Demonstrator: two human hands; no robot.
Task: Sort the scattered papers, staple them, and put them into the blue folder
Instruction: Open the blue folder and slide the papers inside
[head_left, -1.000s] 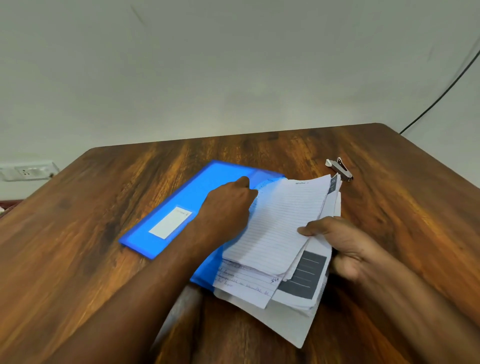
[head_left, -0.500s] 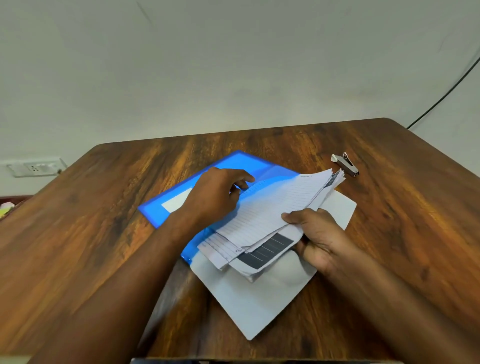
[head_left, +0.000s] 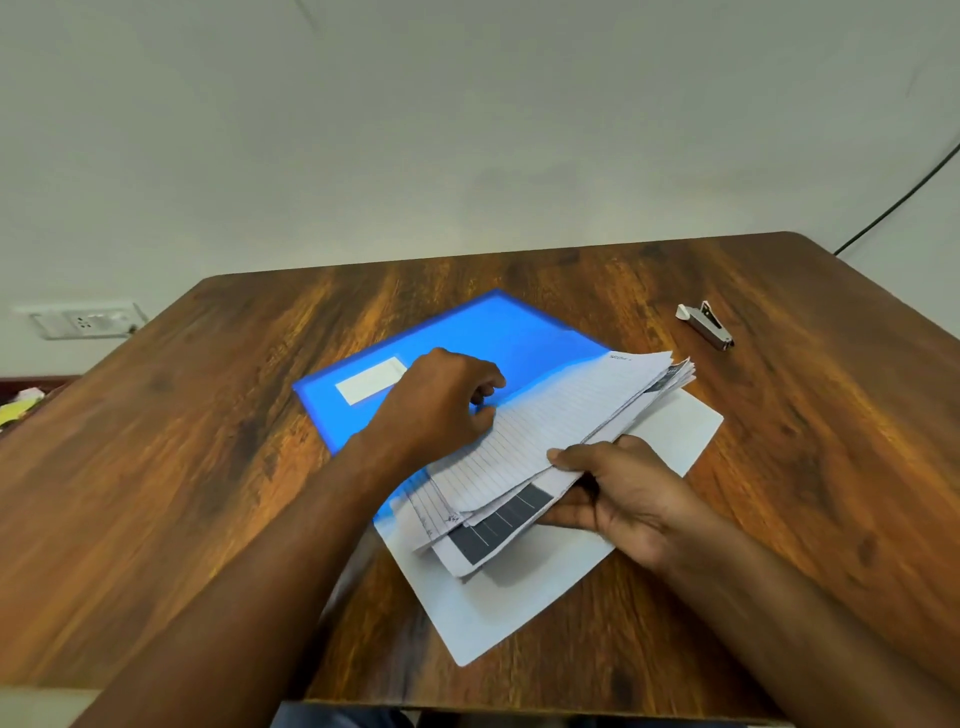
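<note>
A blue folder (head_left: 511, 343) with a white label lies at the middle of the wooden table (head_left: 208, 467). My left hand (head_left: 441, 402) rests on it with curled fingers at the folder's edge; whether it pinches the flap I cannot tell. My right hand (head_left: 618, 493) grips a stack of lined and printed papers (head_left: 550, 431), its far end lying over the folder's right part. One plain white sheet (head_left: 519, 592) lies flat on the table under the stack. A small metal stapler (head_left: 707, 325) sits at the back right.
The table's near edge runs just below my forearms. A wall socket (head_left: 83, 319) is on the wall at left, and a black cable (head_left: 898, 202) hangs at the far right. Some coloured items (head_left: 18, 408) show past the table's left edge.
The paper stack has dropped lower and flatter over the folder, leaving one white sheet on the table. My left hand has stayed at the folder's edge.
</note>
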